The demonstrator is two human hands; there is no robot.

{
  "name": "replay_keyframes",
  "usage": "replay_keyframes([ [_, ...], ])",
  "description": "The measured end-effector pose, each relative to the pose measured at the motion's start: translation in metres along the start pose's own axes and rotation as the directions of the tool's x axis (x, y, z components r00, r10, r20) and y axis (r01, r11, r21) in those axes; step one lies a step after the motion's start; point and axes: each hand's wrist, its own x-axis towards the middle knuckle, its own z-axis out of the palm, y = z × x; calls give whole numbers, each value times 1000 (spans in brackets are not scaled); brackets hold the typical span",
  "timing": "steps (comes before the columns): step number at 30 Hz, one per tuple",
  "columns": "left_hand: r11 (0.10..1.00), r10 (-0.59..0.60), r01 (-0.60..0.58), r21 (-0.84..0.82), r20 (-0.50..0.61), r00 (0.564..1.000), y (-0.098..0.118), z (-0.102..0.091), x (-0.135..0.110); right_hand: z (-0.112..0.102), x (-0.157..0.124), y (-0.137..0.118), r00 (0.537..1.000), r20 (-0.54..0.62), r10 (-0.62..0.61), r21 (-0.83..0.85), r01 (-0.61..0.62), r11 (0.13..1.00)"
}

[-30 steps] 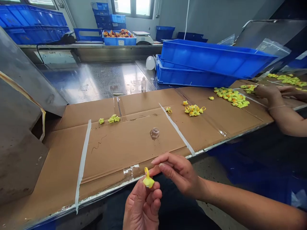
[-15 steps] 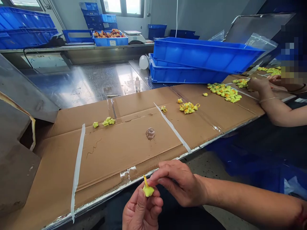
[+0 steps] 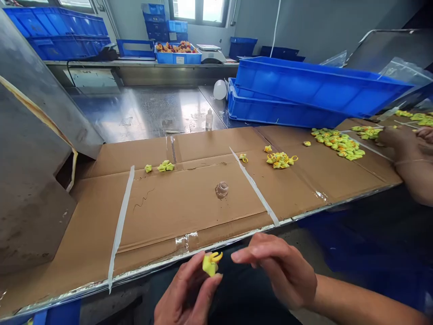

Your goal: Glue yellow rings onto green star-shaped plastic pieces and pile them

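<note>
The yellow moulded duck ring (image 3: 209, 265) has turned since the earlier frame: its loop now points right, toward the right hand (image 3: 278, 269), which is open, empty and just apart. The left hand (image 3: 185, 291) pinches the ring just beyond the near edge of the cardboard-topped bench (image 3: 189, 203).

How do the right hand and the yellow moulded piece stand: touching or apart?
Apart. The head view shows a gap between the right hand and the yellow moulded piece, held in the left hand.
</note>
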Motion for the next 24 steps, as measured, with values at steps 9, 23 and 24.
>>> replay_keyframes([
  [9, 843, 453, -413, 345, -39, 891, -11, 5, -2, 22, -5, -14, 997, 77, 16, -214, 1, 977],
  [23, 882, 382, -302, 360, -174, 907, 10, 9, -7, 25, -5, -22, 987, 137, 79, -340, -28, 940],
  [24, 889, 377, -297, 348, -189, 907, 7, 8, -9, 25, -6, -21, 986, 150, 80, -348, -23, 937],
])
